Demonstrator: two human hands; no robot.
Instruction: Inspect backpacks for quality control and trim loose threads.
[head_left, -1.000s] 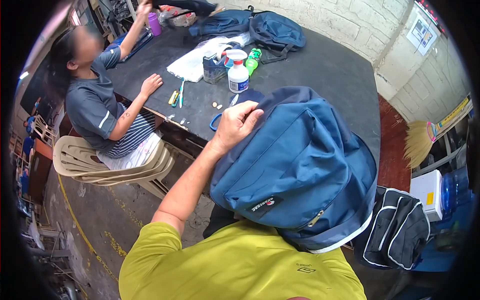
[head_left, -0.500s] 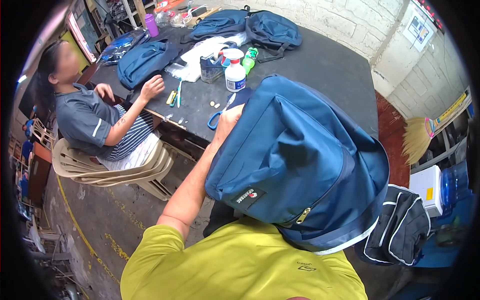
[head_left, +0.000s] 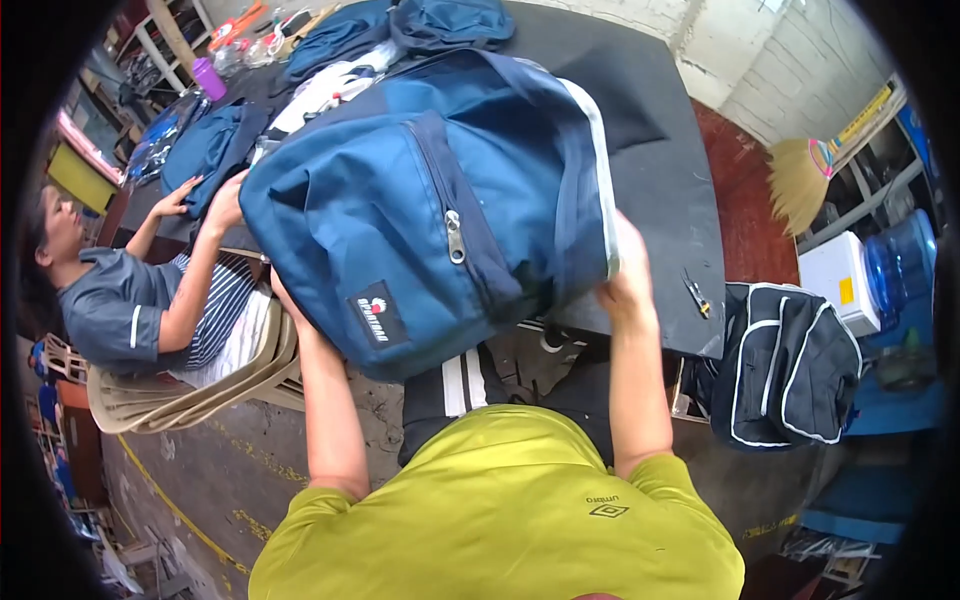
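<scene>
Both hands grip one navy backpack: right hand clasps its edge; left hand is hidden beneath, fingers untellable. One black backpack hangs nearby.

Both hands hold a blue backpack up over the near edge of the black table, the right hand gripping its white-striped side, the left hand hidden beneath it.

- the blue backpack has been turned and lifted forward, so its front pocket and zipper are now shown.
- the right hand, hidden before, is now seen gripping its right edge.
- the left hand, earlier on top, is now hidden beneath it.
</scene>
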